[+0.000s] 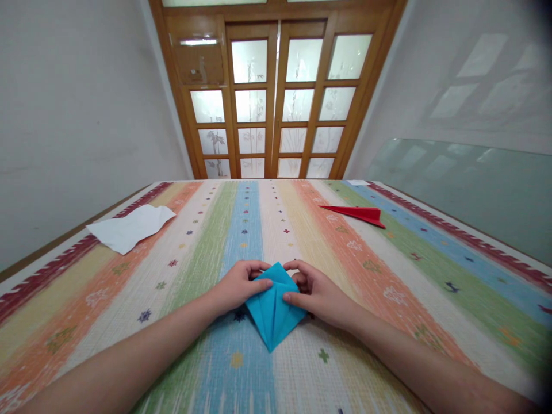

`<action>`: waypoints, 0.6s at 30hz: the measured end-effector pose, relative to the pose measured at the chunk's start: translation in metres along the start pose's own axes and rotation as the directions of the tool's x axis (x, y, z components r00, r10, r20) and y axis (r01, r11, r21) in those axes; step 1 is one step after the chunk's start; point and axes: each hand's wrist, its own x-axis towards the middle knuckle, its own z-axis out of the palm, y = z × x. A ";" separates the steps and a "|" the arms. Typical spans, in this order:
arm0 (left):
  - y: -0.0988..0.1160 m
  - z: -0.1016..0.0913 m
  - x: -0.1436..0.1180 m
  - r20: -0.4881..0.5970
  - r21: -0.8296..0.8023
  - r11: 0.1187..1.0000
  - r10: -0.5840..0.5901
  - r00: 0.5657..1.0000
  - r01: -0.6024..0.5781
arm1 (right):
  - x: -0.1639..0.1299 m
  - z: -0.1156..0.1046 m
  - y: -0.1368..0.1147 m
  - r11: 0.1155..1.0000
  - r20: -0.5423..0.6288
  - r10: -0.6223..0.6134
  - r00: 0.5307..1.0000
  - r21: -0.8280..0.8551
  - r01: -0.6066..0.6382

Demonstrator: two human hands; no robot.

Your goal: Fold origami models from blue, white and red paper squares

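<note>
A blue folded paper (272,316), shaped like a diamond with creases running down to its near point, is between my two hands over the striped cloth. My left hand (241,284) grips its left edge, thumb on top and fingers behind. On the right edge, my right hand (317,290) pinches the paper the same way, its thumb pressed on the face and its index finger curled near the top corner. The fingertips behind the paper are partly hidden.
A striped tablecloth (181,310) covers the table. To the left lies a creased white sheet of paper (133,227); at the back right rests a red folded paper plane (357,214). Wooden doors with glass panes (276,92) stand beyond, walls on both sides.
</note>
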 end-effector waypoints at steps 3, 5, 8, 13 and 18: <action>-0.002 0.000 0.000 0.004 -0.020 1.000 -0.018 1.000 0.018 | 0.003 -0.001 0.004 0.998 -0.004 0.038 0.999 0.042 -0.038; -0.003 0.001 0.000 -0.008 -0.017 1.000 -0.016 1.000 0.016 | 0.004 -0.002 0.007 0.997 -0.022 0.051 0.998 0.061 -0.050; -0.003 0.004 0.000 -0.048 0.037 0.999 0.026 0.998 -0.024 | 0.005 -0.003 0.010 0.997 -0.047 0.032 0.998 0.074 -0.028; 0.000 0.005 -0.001 -0.048 0.105 0.988 0.118 0.992 -0.112 | 0.004 -0.002 0.007 0.996 -0.077 -0.053 0.996 0.062 0.058; 0.005 -0.002 -0.004 -0.050 0.121 0.992 0.038 0.998 -0.031 | 0.002 -0.004 0.005 0.999 -0.074 -0.031 0.997 0.041 0.035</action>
